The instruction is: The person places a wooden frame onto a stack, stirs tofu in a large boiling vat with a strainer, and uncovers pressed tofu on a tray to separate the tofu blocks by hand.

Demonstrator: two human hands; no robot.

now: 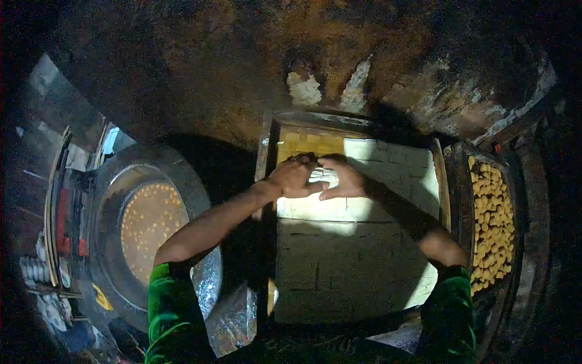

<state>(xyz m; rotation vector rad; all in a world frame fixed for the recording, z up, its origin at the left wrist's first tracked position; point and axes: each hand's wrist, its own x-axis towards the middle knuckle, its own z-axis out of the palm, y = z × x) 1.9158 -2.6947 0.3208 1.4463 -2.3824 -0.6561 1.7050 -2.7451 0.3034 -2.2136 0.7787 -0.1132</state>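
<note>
A wooden-framed tray (pixel 445 182) holds a pale white slab (pixel 339 273) marked with cut lines, and a yellow-brown patch (pixel 306 141) shows at its upper left. My left hand (pixel 295 176) rests over the slab's upper left part, its fingers bent; whether they hold anything is hidden. Close beside it on the right is my right hand (pixel 342 179), its thumb and fingers spread apart in a curve toward the left hand. Bright white pieces or surface show between the two hands.
At the left stands a large round pan (pixel 209 273) of brownish liquid (pixel 151 224) with small round pieces in it. A trough at the right holds many yellow-brown lumps (pixel 491 224). Behind the tray rises a dark, stained wall (pixel 200 73).
</note>
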